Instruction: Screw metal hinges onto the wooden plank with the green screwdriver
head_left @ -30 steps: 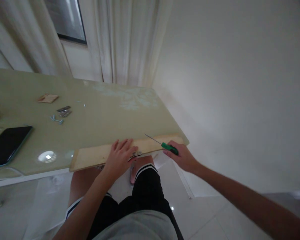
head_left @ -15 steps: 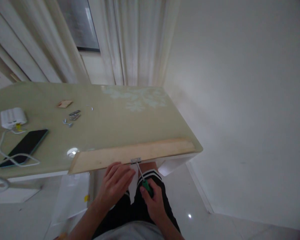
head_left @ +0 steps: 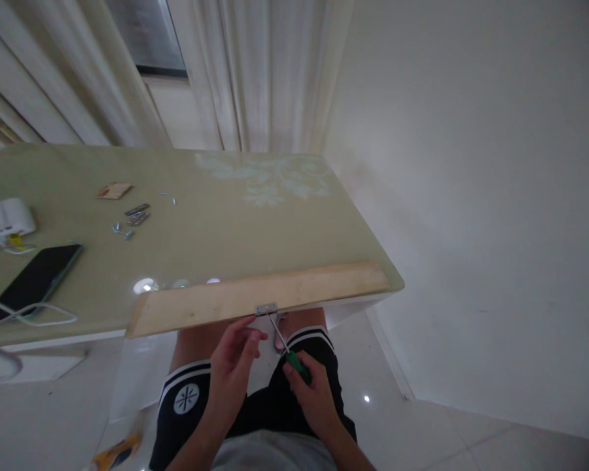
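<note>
A long wooden board (head_left: 216, 299) lies along the front edge of the table. At its near edge sits a small metal hinge (head_left: 266, 309). My right hand (head_left: 314, 391) is wrapped round the green handle of a screwdriver (head_left: 298, 367), whose metal shaft points up and left with its tip at the hinge. My left hand (head_left: 233, 360) is just left of the tip, fingers partly curled and apart, the index finger reaching to the board's edge beside the hinge. Whether a screw is under the tip is too small to tell.
On the table (head_left: 255, 242) lie several screws (head_left: 122, 231), metal hinges (head_left: 137, 214) and a small wooden piece (head_left: 114, 190). A phone (head_left: 32, 281) with a white cable and a white box (head_left: 6, 220) stand left. A yellow tool (head_left: 118, 453) is on the floor; a wall (head_left: 471, 196) borders the right.
My left hand has turned and its fingers have opened apart, with the index finger at the board's edge. The screwdriver stays at the hinge in my right hand. The view has shifted slightly.
</note>
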A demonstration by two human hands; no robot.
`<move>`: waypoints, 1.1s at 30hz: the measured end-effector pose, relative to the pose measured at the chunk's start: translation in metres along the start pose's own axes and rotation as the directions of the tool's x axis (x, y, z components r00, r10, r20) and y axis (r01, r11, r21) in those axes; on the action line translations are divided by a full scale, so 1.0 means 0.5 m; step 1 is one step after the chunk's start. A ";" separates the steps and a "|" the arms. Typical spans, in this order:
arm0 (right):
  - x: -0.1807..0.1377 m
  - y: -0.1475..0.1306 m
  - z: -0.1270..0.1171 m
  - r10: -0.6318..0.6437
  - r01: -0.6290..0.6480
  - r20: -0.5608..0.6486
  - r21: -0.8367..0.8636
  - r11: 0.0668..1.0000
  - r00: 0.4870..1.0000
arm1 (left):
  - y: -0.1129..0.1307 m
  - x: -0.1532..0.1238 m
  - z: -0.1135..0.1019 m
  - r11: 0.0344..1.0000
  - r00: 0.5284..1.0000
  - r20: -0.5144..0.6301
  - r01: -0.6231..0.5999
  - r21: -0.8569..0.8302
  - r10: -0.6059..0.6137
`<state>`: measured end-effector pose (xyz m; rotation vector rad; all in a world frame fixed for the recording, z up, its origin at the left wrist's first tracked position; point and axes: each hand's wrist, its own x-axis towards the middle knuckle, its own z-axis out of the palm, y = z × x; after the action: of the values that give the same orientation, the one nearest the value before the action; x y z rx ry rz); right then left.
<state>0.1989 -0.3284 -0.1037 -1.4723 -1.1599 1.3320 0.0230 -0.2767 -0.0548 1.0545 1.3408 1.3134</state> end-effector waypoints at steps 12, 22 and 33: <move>-0.002 -0.018 0.006 0.045 -0.046 0.009 0.100 0.994 0.999 | 0.021 0.024 0.032 0.971 0.976 -0.073 0.192 -0.141 -0.203; -0.011 -0.004 0.018 0.105 -0.110 0.037 0.186 0.976 0.994 | 0.015 0.030 0.033 0.963 0.967 -0.076 0.234 -0.133 -0.245; -0.008 -0.009 0.034 0.111 -0.114 0.030 0.231 0.966 0.993 | 0.033 0.030 0.028 0.981 0.978 -0.095 0.176 -0.080 -0.183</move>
<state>0.1817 -0.3314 -0.1002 -1.3744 -0.9064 1.5053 0.0336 -0.2584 -0.0390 0.8064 1.4199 1.2836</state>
